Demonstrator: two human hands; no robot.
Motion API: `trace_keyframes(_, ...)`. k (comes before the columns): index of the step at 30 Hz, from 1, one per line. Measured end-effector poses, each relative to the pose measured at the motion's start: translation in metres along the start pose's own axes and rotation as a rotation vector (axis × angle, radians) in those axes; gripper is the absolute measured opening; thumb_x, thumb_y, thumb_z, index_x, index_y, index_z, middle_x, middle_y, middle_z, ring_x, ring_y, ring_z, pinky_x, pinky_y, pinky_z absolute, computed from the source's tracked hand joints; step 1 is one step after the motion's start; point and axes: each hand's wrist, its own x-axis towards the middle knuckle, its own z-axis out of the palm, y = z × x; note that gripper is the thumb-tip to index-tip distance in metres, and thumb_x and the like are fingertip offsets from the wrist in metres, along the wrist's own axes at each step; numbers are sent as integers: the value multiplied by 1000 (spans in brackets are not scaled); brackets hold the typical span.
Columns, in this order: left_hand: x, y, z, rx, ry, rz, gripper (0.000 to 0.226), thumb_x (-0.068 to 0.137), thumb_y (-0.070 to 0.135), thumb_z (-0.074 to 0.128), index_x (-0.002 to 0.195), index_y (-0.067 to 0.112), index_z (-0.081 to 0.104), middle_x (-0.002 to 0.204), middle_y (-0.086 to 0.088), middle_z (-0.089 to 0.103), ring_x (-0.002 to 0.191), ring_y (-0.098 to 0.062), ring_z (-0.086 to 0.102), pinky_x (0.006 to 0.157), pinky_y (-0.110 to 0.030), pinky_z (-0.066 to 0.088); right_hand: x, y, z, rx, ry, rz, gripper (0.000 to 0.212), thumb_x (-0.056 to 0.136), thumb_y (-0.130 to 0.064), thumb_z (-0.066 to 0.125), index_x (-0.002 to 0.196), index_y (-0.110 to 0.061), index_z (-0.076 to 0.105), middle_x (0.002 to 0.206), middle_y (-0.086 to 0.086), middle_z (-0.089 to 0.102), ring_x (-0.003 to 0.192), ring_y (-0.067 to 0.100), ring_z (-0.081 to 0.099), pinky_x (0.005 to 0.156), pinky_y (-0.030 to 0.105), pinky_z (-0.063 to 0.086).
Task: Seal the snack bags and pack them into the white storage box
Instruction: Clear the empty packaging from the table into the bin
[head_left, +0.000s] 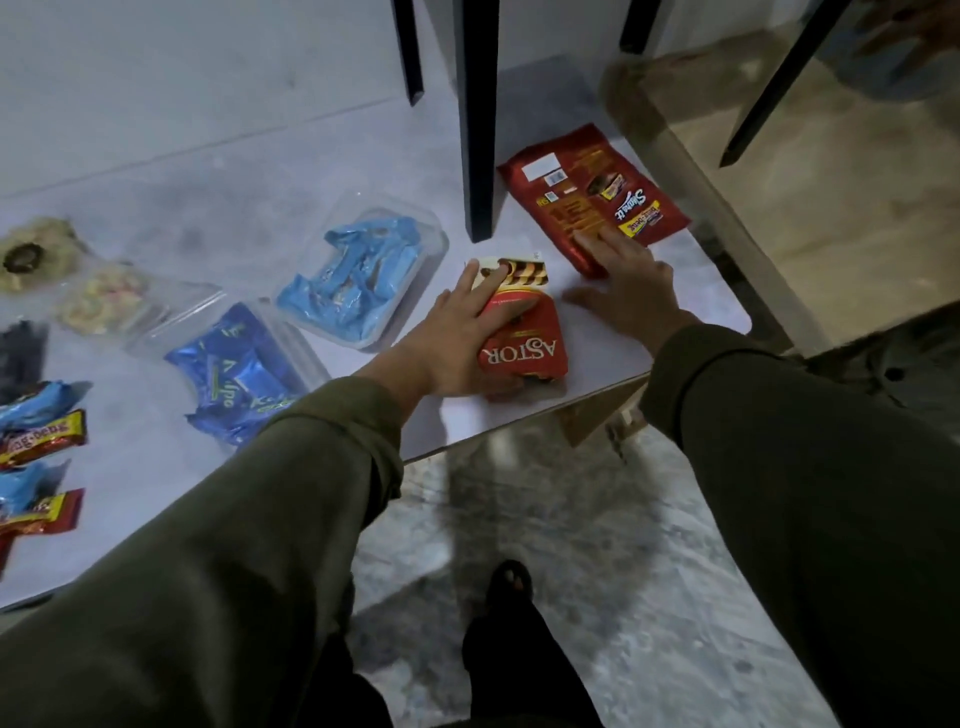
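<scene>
White tabletop (156, 130) fills most of the view, snacks spread across it, with black legs (478, 119) standing on its far side and a grey floor below its near edge. Olive sleeves (260, 519) reach in from the bottom of the frame. Near the right corner lies a dark red snack bag (597, 192), flat on its face; the right hand (628, 291) rests beside it with fingers spread and straight, fingertips touching the bag's near end. Just left of it sits a red Astor packet (524, 338) (its name reads upside down), and the left hand (457, 332) lies over its left side, fingers straight and pressing on it. Further left stand a clear tray of light blue wrappers (358, 280) and a second clear tray of dark blue packets (234, 374). Small loose bars (41, 436) cluster at the left edge, beside pale cookies (104, 301) in clear wrap.
</scene>
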Motion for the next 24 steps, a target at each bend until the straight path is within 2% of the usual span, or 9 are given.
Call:
trace_keyframes(2,-1,-1,2,19,3,24,92,68,78,39,147,39,14,159,-13,-3,143,-43,-11,114,-61,11,4,1,4,-39,39,17,71,81,-51,63,142,-31,34,148,5,39,131,34,37,104,58,31)
trace_keyframes(5,0,1,3,60,-22,48,78,76,73,37,145,45,15,158,-14,-9,142,-43,-17,116,-57,5,5,1,10,-83,94,24,57,85,-49,59,137,-32,42,142,3,45,125,37,39,103,59,32)
trace_keyframes(9,-1,2,1,77,-31,74,64,85,62,34,145,44,20,158,-15,-8,141,-44,-17,115,-55,5,3,-6,11,-32,121,100,47,89,-39,58,132,-22,50,140,8,47,127,37,37,106,59,26)
trace_keyframes(13,-5,3,-5,114,-48,64,58,91,56,21,147,39,16,159,-14,0,143,-43,-10,116,-53,5,-4,-10,2,-21,140,108,46,91,-34,57,132,-15,50,138,10,50,128,36,39,107,61,22)
trace_keyframes(15,-7,4,-12,113,-27,61,58,94,56,13,148,35,17,158,-14,9,144,-43,0,116,-54,11,-9,-11,-3,-61,101,96,47,90,-36,58,131,-14,51,134,9,53,125,36,43,105,63,25)
trace_keyframes(17,-8,6,-23,85,-12,64,58,96,53,9,148,31,19,157,-11,17,145,-37,9,113,-53,19,-16,-11,-9,-141,113,53,44,86,-36,64,124,-16,57,125,8,60,116,38,51,97,66,35)
trace_keyframes(19,-9,12,-35,58,-30,56,53,98,45,21,148,29,20,157,-6,22,146,-28,14,113,-52,19,-24,-12,-21,-158,156,32,38,84,-38,63,119,-21,62,121,7,64,110,38,55,92,64,39)
trace_keyframes(22,-14,23,-55,59,38,91,53,96,37,42,146,25,28,150,-9,36,136,-31,38,107,-45,29,-29,-18,-50,-88,61,96,37,94,-45,44,129,-35,53,139,0,48,129,31,37,103,55,26)
trace_keyframes(24,-20,32,-68,7,121,110,47,96,37,37,141,22,37,138,-12,51,117,-33,54,96,-38,38,-34,-25,-67,-20,70,129,37,96,-45,41,130,-37,52,142,-1,44,133,27,31,106,53,21)
